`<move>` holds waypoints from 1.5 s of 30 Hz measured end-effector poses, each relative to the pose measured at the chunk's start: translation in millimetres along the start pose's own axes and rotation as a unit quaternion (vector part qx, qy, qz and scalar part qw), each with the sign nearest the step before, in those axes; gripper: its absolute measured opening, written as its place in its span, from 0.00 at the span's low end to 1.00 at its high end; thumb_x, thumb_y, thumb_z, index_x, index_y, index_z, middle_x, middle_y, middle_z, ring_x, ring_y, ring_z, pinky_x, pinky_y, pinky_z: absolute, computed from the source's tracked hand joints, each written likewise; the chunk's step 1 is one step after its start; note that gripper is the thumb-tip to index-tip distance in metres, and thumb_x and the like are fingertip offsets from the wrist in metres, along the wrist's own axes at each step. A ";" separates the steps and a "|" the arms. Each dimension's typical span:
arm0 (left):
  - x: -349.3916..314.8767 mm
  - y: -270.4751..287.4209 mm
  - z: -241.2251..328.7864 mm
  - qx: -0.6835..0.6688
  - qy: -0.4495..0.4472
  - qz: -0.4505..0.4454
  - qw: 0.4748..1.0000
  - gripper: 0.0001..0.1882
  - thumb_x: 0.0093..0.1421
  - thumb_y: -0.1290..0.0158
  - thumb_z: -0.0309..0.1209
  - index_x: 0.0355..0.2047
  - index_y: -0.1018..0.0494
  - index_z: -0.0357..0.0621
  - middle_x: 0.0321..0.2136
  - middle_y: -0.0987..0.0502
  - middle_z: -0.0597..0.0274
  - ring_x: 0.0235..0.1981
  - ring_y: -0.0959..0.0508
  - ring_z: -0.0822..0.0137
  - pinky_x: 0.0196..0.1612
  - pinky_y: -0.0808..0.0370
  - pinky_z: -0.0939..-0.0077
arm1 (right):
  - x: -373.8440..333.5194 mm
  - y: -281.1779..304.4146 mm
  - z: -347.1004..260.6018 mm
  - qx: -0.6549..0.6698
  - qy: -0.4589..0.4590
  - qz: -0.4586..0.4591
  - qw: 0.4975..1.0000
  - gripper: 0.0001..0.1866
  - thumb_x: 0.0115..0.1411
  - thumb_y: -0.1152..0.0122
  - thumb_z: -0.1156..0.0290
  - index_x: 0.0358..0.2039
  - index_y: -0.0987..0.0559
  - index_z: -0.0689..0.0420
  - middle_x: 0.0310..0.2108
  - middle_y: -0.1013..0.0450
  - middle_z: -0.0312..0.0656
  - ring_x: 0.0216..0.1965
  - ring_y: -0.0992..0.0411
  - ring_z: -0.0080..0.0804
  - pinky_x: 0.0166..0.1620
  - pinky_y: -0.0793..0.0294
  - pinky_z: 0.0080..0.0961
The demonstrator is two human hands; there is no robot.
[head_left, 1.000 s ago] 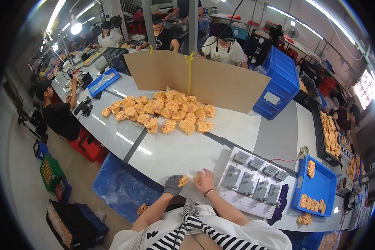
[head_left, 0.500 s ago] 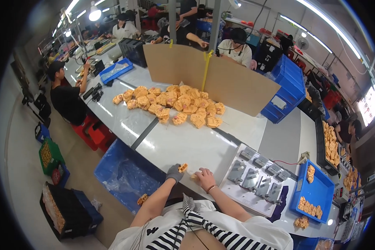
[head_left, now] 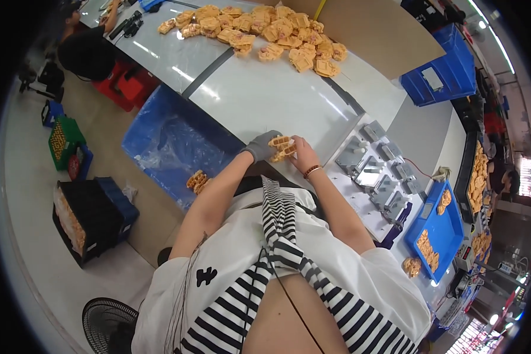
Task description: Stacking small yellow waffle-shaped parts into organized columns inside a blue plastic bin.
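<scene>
In front of me at the table's near edge, my left hand (head_left: 258, 147), in a grey glove, is closed on a small orange-tan waffle-patterned piece (head_left: 280, 141). My bare right hand (head_left: 304, 154), with a beaded bracelet at the wrist, pinches a second waffle-patterned piece (head_left: 287, 152) right beside the first. Whether the two pieces touch or are joined, I cannot tell. Farther up the table lies a broad heap of orange-tan moulded pieces (head_left: 265, 26). The fingertips of both hands are partly hidden by the pieces.
To the right of my hands sits a white board with several grey metal fixtures (head_left: 369, 168). Beyond it is a blue tray (head_left: 436, 227) of orange-tan pieces. A blue bin with a plastic liner (head_left: 159, 135) stands to my left. A cardboard panel (head_left: 371, 35) rises behind the heap.
The view has tilted downward. My hands have come together; the right hand, previously low at the table beside a small piece, now holds a waffle-patterned piece against the left hand's.
</scene>
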State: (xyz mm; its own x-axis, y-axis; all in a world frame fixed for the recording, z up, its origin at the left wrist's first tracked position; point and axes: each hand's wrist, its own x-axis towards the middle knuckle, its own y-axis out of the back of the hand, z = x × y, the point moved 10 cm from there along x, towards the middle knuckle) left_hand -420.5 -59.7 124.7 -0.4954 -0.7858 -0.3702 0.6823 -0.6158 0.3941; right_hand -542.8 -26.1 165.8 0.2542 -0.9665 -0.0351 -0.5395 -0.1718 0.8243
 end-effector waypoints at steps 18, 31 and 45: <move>-11.6 -23.9 -10.1 0.105 -0.080 0.011 0.991 0.25 0.52 0.49 0.27 0.52 0.34 0.50 0.50 0.29 0.53 0.51 0.28 0.53 0.54 0.32 0.65 | -10.7 -11.2 22.3 -0.016 -0.072 -0.045 0.996 0.18 0.50 0.38 0.74 0.42 0.28 0.50 0.36 0.28 0.47 0.39 0.28 0.50 0.41 0.27 0.40; 2.2 29.7 -24.5 -0.080 0.016 0.189 0.979 0.25 0.41 0.37 0.34 0.43 0.26 0.61 0.54 0.35 0.56 0.55 0.34 0.52 0.54 0.32 0.64 | 17.4 -6.6 6.5 -0.048 -0.018 -0.066 0.997 0.15 0.53 0.48 0.78 0.41 0.27 0.48 0.36 0.27 0.47 0.38 0.28 0.50 0.39 0.28 0.41; -4.1 -19.4 -3.0 -0.102 0.072 0.106 0.986 0.25 0.59 0.54 0.45 0.55 0.36 0.54 0.48 0.27 0.49 0.47 0.25 0.53 0.50 0.30 0.66 | 10.8 -13.9 16.3 0.002 -0.051 -0.040 0.998 0.20 0.50 0.45 0.77 0.46 0.28 0.52 0.39 0.27 0.48 0.36 0.25 0.45 0.39 0.26 0.37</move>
State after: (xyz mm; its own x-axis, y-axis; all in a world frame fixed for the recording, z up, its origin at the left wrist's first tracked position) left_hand -430.1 -44.4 116.1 -0.2576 -0.8703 -0.4197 0.8635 -0.4023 0.3041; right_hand -545.6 -37.3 144.8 0.2141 -0.9640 -0.1577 -0.5237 -0.2495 0.8145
